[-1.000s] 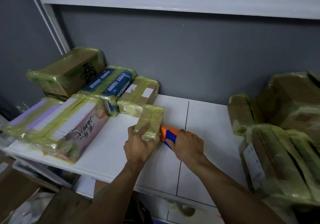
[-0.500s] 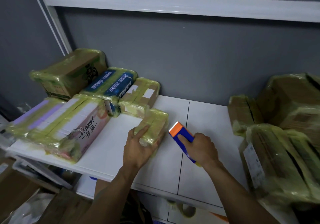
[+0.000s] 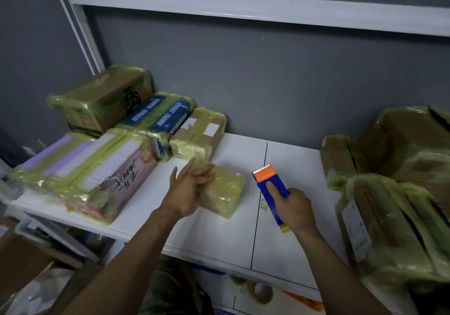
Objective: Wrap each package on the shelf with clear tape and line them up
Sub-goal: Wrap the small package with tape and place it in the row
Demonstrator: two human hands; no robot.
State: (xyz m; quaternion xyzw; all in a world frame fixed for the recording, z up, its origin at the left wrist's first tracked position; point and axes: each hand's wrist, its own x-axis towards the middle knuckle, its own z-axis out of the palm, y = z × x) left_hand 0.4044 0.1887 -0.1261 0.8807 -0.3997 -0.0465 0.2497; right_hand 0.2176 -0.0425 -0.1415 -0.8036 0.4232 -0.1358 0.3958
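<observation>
Since a second ago the right hand [image 3: 293,208] has pulled the tape dispenser [image 3: 270,188] away from the small package [image 3: 224,193], which now lies flat on the white shelf [image 3: 287,241] instead of propped up, and the left hand [image 3: 186,193] has loosened from it. That left hand is now spread, fingers apart, palm resting on the near-left side of the small package rather than gripping it. The right hand is closed around the dispenser's blue handle, orange cutter end pointing away from the person, just right of the small package and apart from it.

Measured from the small package: it looks fully covered in yellowish tape, so its wrapping seems finished. Behind and to its left sits a row of wrapped packages [image 3: 194,132] against the grey wall, with a larger pink-and-white box [image 3: 97,168] in front of them. Well to its right stands a loose heap of packages [image 3: 389,180], also filmed in tape as far as can be seen, but not lined up.

Likely left: sliding the small package into the row, then dealing with the right heap.
</observation>
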